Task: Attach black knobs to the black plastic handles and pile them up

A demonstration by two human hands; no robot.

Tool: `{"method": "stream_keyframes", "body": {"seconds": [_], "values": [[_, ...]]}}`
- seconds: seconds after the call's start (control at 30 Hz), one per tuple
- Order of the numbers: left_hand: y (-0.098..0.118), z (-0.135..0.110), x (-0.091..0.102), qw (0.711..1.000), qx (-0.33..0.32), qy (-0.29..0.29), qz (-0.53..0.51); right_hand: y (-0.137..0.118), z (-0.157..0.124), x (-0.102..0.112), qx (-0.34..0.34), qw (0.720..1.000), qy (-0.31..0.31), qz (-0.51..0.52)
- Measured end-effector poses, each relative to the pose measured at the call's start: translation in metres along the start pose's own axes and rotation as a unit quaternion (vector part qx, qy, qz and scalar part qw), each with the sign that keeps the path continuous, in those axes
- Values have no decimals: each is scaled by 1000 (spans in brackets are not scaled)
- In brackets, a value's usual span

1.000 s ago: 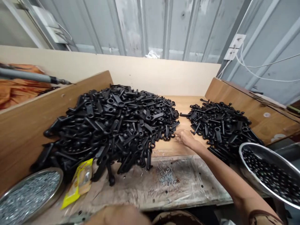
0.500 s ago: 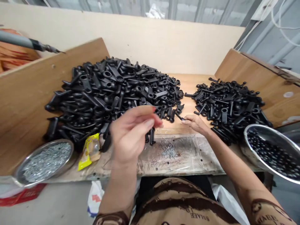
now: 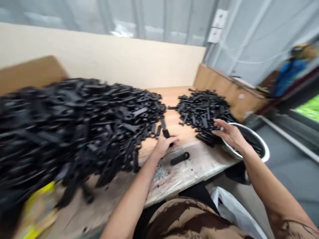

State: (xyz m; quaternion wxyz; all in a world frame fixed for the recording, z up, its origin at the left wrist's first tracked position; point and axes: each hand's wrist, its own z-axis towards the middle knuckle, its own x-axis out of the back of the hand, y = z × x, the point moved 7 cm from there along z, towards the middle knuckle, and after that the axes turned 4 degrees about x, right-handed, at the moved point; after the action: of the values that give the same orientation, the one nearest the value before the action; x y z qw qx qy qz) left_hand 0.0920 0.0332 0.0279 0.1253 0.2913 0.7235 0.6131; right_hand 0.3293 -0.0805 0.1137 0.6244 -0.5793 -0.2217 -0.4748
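Note:
My left hand (image 3: pixel 163 145) is closed around a black crank handle (image 3: pixel 166 133), which sticks up past its fingers at the front of the large heap. On the worn front strip of the bench, just right of that hand, lies another black crank handle (image 3: pixel 179 158) with a round hole at one end. Small metal pins (image 3: pixel 160 173) lie in a loose pile below the left hand, blurred. My right hand (image 3: pixel 230 135) hovers at the rim of the metal bowl (image 3: pixel 265 154), thumb and forefinger apart, with nothing visible between them.
A large heap of black handles (image 3: pixel 94 122) fills the left side; a smaller heap (image 3: pixel 203 111) lies to the right against a wooden side board (image 3: pixel 221 88). A yellow packet (image 3: pixel 41 209) is at lower left. A white bag (image 3: pixel 236 212) hangs below the bench edge.
The view has swung right. My right hand has moved from the small heap to the bowl and no longer holds a black handle. My left hand, empty-looking before, now grips one.

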Motion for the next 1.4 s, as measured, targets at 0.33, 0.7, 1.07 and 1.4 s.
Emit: {"method": "stream_keyframes", "body": {"seconds": [0.33,0.7,1.07,1.4], "values": [[3,-12,-36,911,-167,-106,361,148,-58,35,-197,925,-223,-234],[-24,-37,-74,820,-143,-200,518,146,-35,-5,-196,933,-158,-259],[-23,20,48,855,12,93,510,112,-14,32,-201,979,3,33],[-25,19,103,834,65,194,512,-103,43,-163,203,970,-131,6]]}}
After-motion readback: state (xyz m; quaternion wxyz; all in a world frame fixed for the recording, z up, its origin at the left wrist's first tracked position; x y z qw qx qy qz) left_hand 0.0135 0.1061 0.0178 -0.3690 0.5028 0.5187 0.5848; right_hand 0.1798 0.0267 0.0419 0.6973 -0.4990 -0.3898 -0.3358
